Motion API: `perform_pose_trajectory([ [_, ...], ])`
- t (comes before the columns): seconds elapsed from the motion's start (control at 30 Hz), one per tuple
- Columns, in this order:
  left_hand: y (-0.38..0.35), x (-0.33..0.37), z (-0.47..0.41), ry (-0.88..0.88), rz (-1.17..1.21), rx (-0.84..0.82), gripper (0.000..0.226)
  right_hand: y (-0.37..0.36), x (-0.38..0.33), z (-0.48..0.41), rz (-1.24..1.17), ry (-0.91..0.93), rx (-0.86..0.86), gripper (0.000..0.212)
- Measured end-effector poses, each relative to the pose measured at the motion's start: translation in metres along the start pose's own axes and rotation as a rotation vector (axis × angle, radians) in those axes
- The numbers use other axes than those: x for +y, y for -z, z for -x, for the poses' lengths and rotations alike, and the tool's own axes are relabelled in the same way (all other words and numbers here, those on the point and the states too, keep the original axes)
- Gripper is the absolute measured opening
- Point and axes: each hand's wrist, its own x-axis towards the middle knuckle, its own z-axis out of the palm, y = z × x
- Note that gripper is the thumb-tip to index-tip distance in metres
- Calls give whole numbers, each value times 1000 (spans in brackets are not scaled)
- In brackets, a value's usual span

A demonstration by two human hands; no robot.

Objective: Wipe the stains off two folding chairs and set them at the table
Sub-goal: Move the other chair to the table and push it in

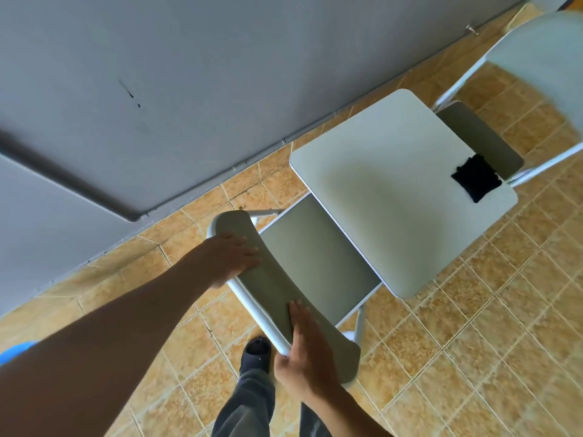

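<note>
Two unfolded grey-seated, white-framed folding chairs at a small white square table (pixel 394 190): the near chair (pixel 318 266) with its seat partly under the table edge, the far chair (pixel 536 58) opposite, and a black cloth (pixel 476 178) lying on the tabletop's far corner.

The far chair (pixel 533 58) at the upper right is blurry, and the right edge of the picture cuts off part of its back. The table (pixel 378 184) covers part of its seat. The table also covers the front of the near chair's seat (pixel 315 263) in the middle, so its legs mostly cannot be seen. The left hand (pixel 233 257) and right hand (pixel 303 357) lie over the near chair's back, so you cannot see the thumbs. The black cloth (pixel 476 178) is too dark to show folds. The blue thing (pixel 15 350) at the left edge is cut off and too blurry to tell.
</note>
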Motion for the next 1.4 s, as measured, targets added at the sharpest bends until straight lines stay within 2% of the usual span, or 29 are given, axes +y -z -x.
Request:
perform_pose_trajectory([
  [0.4, 5, 12, -2, 30, -20, -88, 80, -1, 7, -3, -55, -31, -51, 93],
  [0.7, 28, 11, -19, 30, 49, -18, 64, 7, 1, -9, -54, -107, -28, 91],
  [1.07, 25, 29, -13, 68, 95, -67, 65, 15, 7, -2, -10, -44, -100, 90],
  [1.2, 32, 15, -23, 84, 83, -47, 66, 24, 4, -16, -1, -25, -117, 91],
  [1.4, 44, 16, -35, 102, 33, -46, 71, 36, 9, -26, 32, 14, -44, 88],
])
